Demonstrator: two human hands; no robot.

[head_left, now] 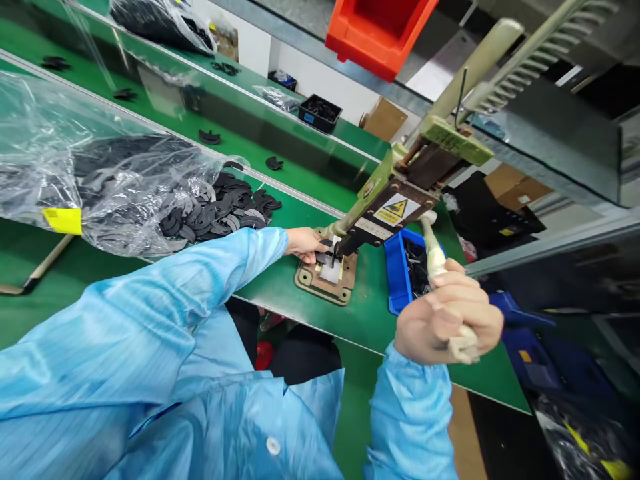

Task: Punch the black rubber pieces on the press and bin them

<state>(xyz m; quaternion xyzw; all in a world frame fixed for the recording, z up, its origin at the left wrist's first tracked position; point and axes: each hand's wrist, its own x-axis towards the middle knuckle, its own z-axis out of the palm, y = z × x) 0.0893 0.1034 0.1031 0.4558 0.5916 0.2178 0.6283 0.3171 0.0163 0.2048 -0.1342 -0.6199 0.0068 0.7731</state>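
My left hand (306,245) pinches a small black plastic part (324,257) at the base plate (325,293) of a hand lever press (383,200). The part lies under the press head, and its far end is partly hidden there. My right hand (447,317) is wrapped round the wrapped lever handle (434,257) on the press's right side. Left of the press, a heap of black curved parts (215,210) spills out of a clear plastic bag (115,180). Just beyond the press stands a blue bin (397,283) with black parts inside.
A belt (240,150) with a few scattered black parts runs behind the green bench (280,273). An orange bin (380,33) sits on the metal shelf above. A black tray (320,115) of parts stands at the back. A metal rod (50,260) lies at the left.
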